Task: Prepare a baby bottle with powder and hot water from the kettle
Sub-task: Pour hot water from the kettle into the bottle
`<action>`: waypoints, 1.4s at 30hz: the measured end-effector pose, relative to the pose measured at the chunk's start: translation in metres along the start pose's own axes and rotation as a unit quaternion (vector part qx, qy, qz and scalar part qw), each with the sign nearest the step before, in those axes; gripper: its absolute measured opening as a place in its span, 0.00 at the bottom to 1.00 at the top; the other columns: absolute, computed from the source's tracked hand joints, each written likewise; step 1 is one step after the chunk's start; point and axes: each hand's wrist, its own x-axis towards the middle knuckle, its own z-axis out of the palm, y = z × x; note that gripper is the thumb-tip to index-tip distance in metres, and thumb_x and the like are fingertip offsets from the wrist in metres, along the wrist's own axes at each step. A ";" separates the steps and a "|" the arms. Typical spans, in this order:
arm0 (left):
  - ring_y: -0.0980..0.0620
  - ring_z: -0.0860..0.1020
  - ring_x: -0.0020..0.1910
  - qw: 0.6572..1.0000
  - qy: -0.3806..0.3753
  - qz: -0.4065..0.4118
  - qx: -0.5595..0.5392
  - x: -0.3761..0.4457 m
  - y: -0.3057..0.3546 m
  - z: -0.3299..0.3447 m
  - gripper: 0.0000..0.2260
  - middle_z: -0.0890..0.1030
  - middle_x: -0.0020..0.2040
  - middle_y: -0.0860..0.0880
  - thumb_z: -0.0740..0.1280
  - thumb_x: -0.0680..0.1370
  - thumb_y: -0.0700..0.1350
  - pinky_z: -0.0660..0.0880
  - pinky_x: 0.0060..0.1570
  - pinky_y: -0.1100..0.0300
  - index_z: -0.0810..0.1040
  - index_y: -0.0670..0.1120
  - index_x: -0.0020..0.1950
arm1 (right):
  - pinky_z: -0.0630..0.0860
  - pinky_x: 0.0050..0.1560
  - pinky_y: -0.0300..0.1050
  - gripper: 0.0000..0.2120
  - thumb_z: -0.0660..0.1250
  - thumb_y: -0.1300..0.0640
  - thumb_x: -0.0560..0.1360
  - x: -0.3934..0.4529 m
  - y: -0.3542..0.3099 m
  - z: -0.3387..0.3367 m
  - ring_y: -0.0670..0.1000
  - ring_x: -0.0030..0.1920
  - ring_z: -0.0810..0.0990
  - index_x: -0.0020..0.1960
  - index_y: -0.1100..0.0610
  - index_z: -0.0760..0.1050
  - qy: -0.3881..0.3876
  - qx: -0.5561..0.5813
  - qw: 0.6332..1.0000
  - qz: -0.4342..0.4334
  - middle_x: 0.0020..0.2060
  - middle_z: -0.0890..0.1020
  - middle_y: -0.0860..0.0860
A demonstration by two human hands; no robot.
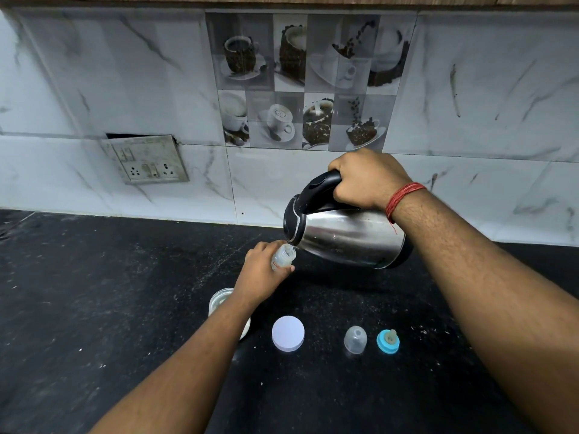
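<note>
My right hand [366, 178] grips the black handle of a steel kettle [347, 236], which is tilted to the left with its spout right at the mouth of a small clear baby bottle [283, 256]. My left hand [261, 270] holds that bottle above the black counter, its threaded neck uncovered. A jar of white powder [221, 300] stands open under my left forearm, partly hidden. Its white round lid [288, 333] lies flat nearby. The clear bottle cap [355, 339] and the blue ring with the teat [388, 340] rest to the right.
The black stone counter [94, 292] runs wall to wall, dusted with white specks. A switch and socket plate [147, 161] sits on the marble-tiled wall at the left.
</note>
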 end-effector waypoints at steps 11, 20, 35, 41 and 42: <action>0.44 0.71 0.67 0.999 0.010 -0.010 -0.029 0.000 -0.001 0.001 0.26 0.75 0.66 0.48 0.76 0.75 0.51 0.70 0.68 0.48 0.74 0.54 0.72 | 0.65 0.34 0.43 0.11 0.63 0.58 0.66 0.004 -0.005 -0.004 0.55 0.41 0.74 0.45 0.48 0.78 -0.006 -0.022 1.000 -0.017 0.35 0.76 0.48; 0.44 0.72 0.67 0.999 0.009 -0.014 -0.044 0.003 0.003 0.003 0.28 0.75 0.66 0.47 0.76 0.75 0.51 0.70 0.69 0.46 0.73 0.52 0.73 | 0.66 0.34 0.43 0.08 0.62 0.58 0.65 0.006 -0.008 -0.010 0.56 0.41 0.76 0.42 0.48 0.75 -0.009 -0.039 0.999 -0.029 0.34 0.77 0.48; 0.45 0.72 0.67 0.998 0.014 -0.011 -0.058 0.006 0.005 0.002 0.28 0.76 0.65 0.48 0.76 0.75 0.51 0.71 0.69 0.46 0.73 0.52 0.73 | 0.73 0.38 0.45 0.15 0.62 0.58 0.64 0.010 -0.004 -0.013 0.57 0.41 0.77 0.48 0.49 0.80 -0.002 -0.036 0.999 -0.013 0.38 0.80 0.51; 0.49 0.73 0.66 0.997 0.012 -0.012 -0.069 0.005 0.006 0.001 0.28 0.75 0.64 0.50 0.76 0.75 0.51 0.71 0.67 0.51 0.73 0.53 0.73 | 0.74 0.38 0.45 0.15 0.62 0.57 0.64 0.011 -0.002 -0.016 0.56 0.41 0.78 0.48 0.49 0.80 -0.003 -0.030 1.000 -0.003 0.38 0.81 0.50; 0.49 0.74 0.64 0.997 0.013 -0.010 -0.075 0.005 0.007 0.000 0.27 0.75 0.62 0.51 0.76 0.75 0.50 0.70 0.65 0.55 0.74 0.52 0.73 | 0.74 0.38 0.46 0.15 0.63 0.58 0.64 0.010 -0.002 -0.016 0.56 0.41 0.78 0.48 0.48 0.80 -0.002 -0.027 1.000 -0.002 0.38 0.81 0.50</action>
